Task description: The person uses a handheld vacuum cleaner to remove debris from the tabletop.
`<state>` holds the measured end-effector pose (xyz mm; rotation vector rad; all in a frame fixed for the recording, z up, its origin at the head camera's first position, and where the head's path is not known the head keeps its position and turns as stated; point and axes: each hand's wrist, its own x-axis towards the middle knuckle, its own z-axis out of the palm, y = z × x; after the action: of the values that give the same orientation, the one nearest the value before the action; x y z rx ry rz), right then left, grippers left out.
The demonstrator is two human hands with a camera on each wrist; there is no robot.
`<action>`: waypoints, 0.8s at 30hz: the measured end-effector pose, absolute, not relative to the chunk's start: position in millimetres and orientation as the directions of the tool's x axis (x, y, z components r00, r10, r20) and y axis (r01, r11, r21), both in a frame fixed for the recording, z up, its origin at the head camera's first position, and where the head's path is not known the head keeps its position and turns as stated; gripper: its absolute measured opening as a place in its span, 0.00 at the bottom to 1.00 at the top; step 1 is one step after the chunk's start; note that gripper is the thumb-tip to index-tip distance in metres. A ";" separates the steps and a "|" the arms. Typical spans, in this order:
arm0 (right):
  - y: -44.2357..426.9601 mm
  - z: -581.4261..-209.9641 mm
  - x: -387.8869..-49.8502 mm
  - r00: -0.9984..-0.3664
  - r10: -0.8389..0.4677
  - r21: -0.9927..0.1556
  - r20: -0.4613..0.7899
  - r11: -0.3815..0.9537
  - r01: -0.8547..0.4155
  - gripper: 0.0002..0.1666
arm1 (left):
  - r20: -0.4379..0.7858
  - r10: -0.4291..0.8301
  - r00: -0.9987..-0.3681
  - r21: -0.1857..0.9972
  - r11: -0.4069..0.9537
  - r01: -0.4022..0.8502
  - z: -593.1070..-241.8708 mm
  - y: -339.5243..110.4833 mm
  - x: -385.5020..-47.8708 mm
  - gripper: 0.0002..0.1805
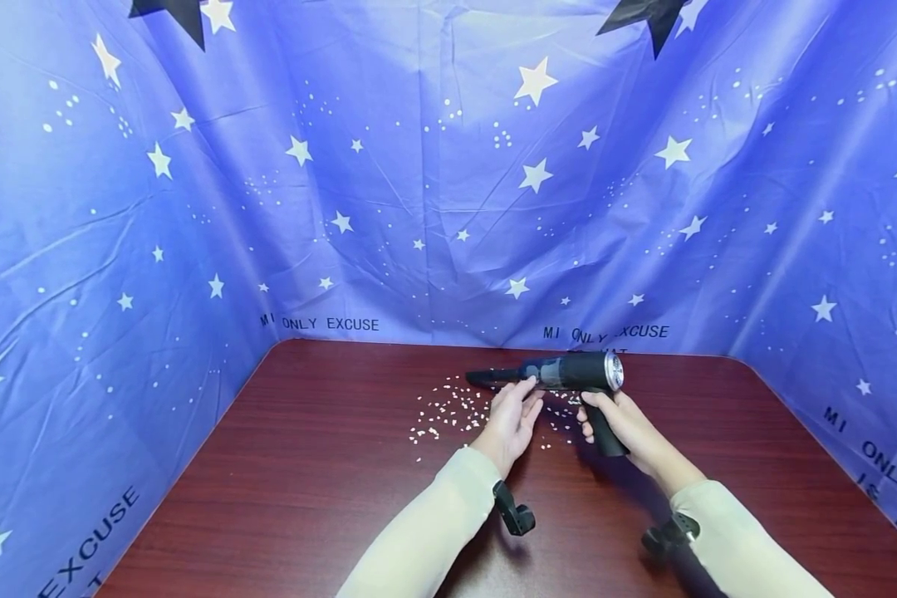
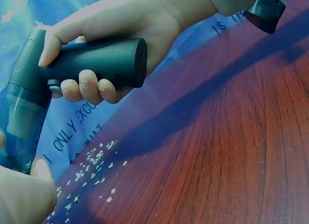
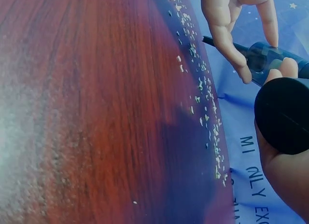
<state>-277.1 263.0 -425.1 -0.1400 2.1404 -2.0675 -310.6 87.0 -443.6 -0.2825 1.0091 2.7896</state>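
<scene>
A black handheld vacuum cleaner (image 1: 579,369) with a clear dust cup (image 2: 21,120) and a narrow dark nozzle (image 1: 486,378) is held above the table, its nozzle pointing left. My right hand (image 1: 631,425) grips the handle, with fingers wrapped round it in the left wrist view. At the dust cup, my left hand (image 1: 510,419) holds the vacuum from below, thumb and fingers on either side of the cup in the right wrist view. Small white bits (image 1: 456,409) lie scattered beneath the nozzle and the left hand.
The dark red wooden table (image 1: 306,465) has a blue star-patterned cloth (image 1: 419,208) hanging at its back and sides. Black wrist cameras are strapped over both pale sleeves (image 1: 433,523). More white bits (image 3: 200,84) lie near the table's far edge in the right wrist view.
</scene>
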 end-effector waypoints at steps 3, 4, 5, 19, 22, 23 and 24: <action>260.5 -426.7 -277.8 -0.982 -0.181 -0.998 -0.051 0.038 0.045 0.19 | -0.229 0.089 -0.969 0.620 -0.754 -0.215 -443.9 84.3 -310.4 0.44; 259.1 -427.4 -278.4 -0.982 -0.182 -0.998 -0.053 0.036 0.047 0.19 | -0.233 0.086 -0.969 0.621 -0.753 -0.216 -444.3 83.0 -310.7 0.44; 257.2 -428.2 -279.2 -0.982 -0.183 -0.998 -0.054 0.033 0.049 0.19 | -0.236 0.083 -0.968 0.621 -0.754 -0.216 -444.9 81.4 -311.2 0.44; 237.1 -428.2 -285.4 -0.974 -0.218 -0.997 -0.066 0.041 0.058 0.24 | -0.242 0.060 -0.968 0.627 -0.752 -0.203 -449.6 58.5 -314.0 0.41; 236.6 -425.7 -285.0 -0.970 -0.232 -0.998 -0.067 0.036 0.061 0.24 | -0.240 0.057 -0.969 0.620 -0.759 -0.198 -448.6 57.4 -312.4 0.39; 237.1 -425.1 -284.8 -0.970 -0.234 -0.998 -0.065 0.039 0.058 0.23 | -0.235 0.058 -0.970 0.618 -0.762 -0.196 -448.7 57.5 -311.9 0.38; 237.7 -424.4 -284.5 -0.969 -0.239 -0.998 -0.063 0.040 0.055 0.23 | -0.235 0.058 -0.970 0.613 -0.766 -0.195 -448.9 57.9 -311.5 0.37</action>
<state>-284.5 237.7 -424.4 -0.1904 2.1004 -2.0317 -311.5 57.9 -448.9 -0.3061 1.0108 2.8145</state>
